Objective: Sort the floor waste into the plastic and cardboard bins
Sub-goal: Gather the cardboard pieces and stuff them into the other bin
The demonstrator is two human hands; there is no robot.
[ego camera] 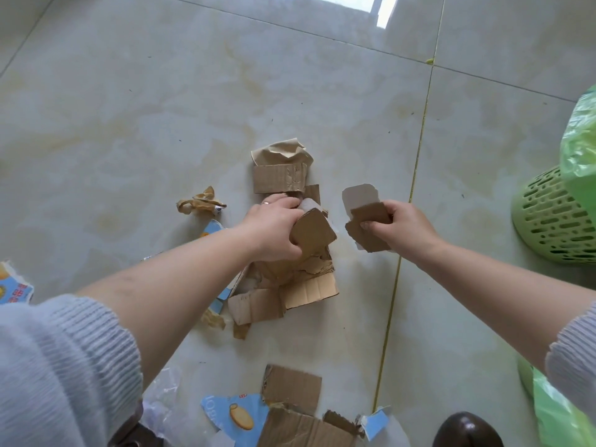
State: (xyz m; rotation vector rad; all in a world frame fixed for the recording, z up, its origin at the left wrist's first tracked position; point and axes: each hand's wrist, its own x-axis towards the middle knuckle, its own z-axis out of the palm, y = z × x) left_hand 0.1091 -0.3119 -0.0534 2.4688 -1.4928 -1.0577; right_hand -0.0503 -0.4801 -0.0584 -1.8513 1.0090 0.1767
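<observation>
Your left hand (274, 230) grips a torn brown cardboard piece (314, 233), thumb and curled fingers closed round it, right over the middle of the cardboard heap (290, 291). Your right hand (401, 229) pinches two stacked scraps (366, 221), a brown one over a pale grey one, held clear of the floor just right of the heap.

Heap edges: the far end is a corrugated strip (280, 178) with crumpled brown paper (283, 151) behind it; the near end is a flat flap (311, 293) with a torn edge. A twisted tan wrapper (200, 203) lies apart to the left.

Near your feet: more cardboard sheets (292, 387), a blue printed biscuit wrapper (235, 414), clear plastic film (163, 395), and a dark shoe tip (467, 429).

The green slotted bin (554, 221) with its green bag liner (580, 146) stands at the right edge, well apart from the heap. Bare tile (467, 150) lies between it and your right hand, crossed by a yellow grout line (419, 150). The tile beyond the heap is open.
</observation>
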